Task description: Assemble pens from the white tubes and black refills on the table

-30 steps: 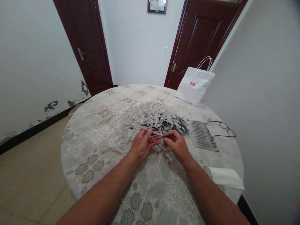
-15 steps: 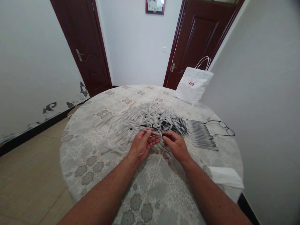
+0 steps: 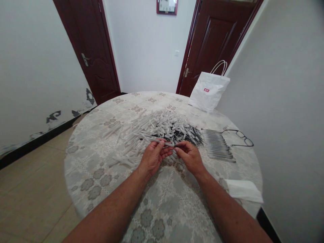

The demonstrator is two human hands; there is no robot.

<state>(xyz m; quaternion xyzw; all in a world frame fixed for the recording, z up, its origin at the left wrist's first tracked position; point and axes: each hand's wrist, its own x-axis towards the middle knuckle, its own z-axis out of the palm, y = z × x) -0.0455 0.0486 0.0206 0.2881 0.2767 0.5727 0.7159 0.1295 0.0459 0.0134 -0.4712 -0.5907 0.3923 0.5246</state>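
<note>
My left hand (image 3: 155, 154) is closed on a slim translucent pen barrel (image 3: 153, 138), thumb on top and the other fingers stretched beneath it. The barrel points up and to the left. At its right end my right hand (image 3: 188, 155) is closed in a pinch. A small dark part shows at the fingertips there, mostly hidden. Just beyond both hands lies a heap of pen parts: clear barrels (image 3: 138, 130) at left, short white pieces (image 3: 167, 123) on top and thin black pieces (image 3: 193, 133) at right.
A neat row of pens (image 3: 218, 145) lies to the right, beside black-framed glasses (image 3: 240, 138). A white paper bag (image 3: 210, 91) stands at the table's back right. Nearer on the right is a folded white cloth or tissue (image 3: 244, 190). A floral cloth covers the round table (image 3: 157, 202).
The right fingertips have stayed at the barrel's end, shifting only slightly. My left hand keeps its hold. The whole view has moved a little; the heap and row look the same.
</note>
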